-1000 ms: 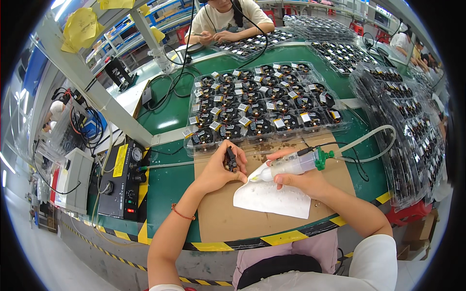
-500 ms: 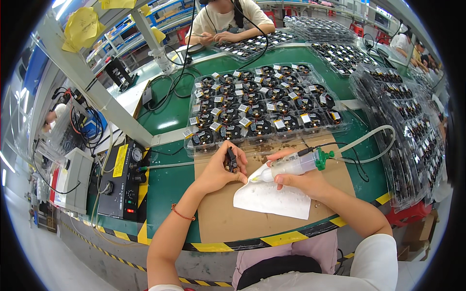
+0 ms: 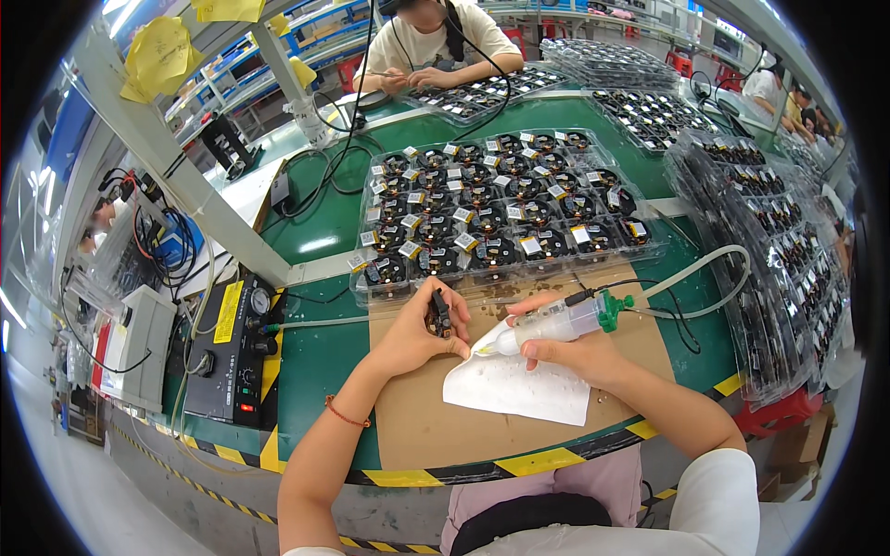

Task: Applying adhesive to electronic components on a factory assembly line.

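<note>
My left hand (image 3: 414, 334) is closed around a small black electronic part (image 3: 438, 315), which shows between the thumb and the curled fingers. With its thumb and fingertip it also pinches a corner of a white wiping sheet (image 3: 510, 389). In my right hand (image 3: 584, 357) is a clear dispensing syringe (image 3: 561, 322) with a green cap at its back end and a hose running from it. The syringe points left, its tip at the pinched fold of the sheet; whether cloth wraps the tip fully is hidden. Brown cardboard (image 3: 426, 435) lies beneath both hands.
Beyond my hands stands a clear plastic tray (image 3: 371, 287) with rows of round black parts. Stacked trays (image 3: 779, 269) rise at the right. A black dispenser box (image 3: 227, 357) with a gauge sits at the left, beside a metal post (image 3: 209, 199). A person (image 3: 431, 46) works opposite.
Both hands keep their holds, with the syringe tip still at the sheet's fold. The view has shifted very slightly.
</note>
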`<state>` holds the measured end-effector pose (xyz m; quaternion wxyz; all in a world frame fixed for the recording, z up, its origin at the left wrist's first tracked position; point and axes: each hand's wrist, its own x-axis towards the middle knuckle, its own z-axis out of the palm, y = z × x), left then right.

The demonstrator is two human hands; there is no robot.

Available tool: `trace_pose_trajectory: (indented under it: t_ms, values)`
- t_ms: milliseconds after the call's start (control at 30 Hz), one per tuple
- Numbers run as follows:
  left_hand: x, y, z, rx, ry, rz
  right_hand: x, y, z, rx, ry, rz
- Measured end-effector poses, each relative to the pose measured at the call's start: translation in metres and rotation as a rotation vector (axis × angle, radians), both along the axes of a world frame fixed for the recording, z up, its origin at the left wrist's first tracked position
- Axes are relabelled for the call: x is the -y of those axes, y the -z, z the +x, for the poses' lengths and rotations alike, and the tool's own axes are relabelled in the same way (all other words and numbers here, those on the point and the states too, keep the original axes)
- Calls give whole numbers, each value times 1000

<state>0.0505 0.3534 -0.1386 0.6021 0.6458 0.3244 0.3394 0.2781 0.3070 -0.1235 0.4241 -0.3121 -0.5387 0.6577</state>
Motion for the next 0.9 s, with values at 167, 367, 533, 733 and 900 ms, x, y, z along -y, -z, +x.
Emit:
trace_pose_trajectory:
  t_ms: [167,367,533,733,900]
  values:
    - [0,0,0,-15,1,24,0,0,0,10,-4,-16]
    - [0,-1,0,-32,2,36,1,0,-1,-2,0,-20]
    - [-1,0,0,-39,-1,41,0,0,0,18,4,-6]
    - [-3,0,1,-31,12,44,0,1,1,14,18,6]
    - [-1,1,-1,-23,7,29,1,3,-1,-7,30,37]
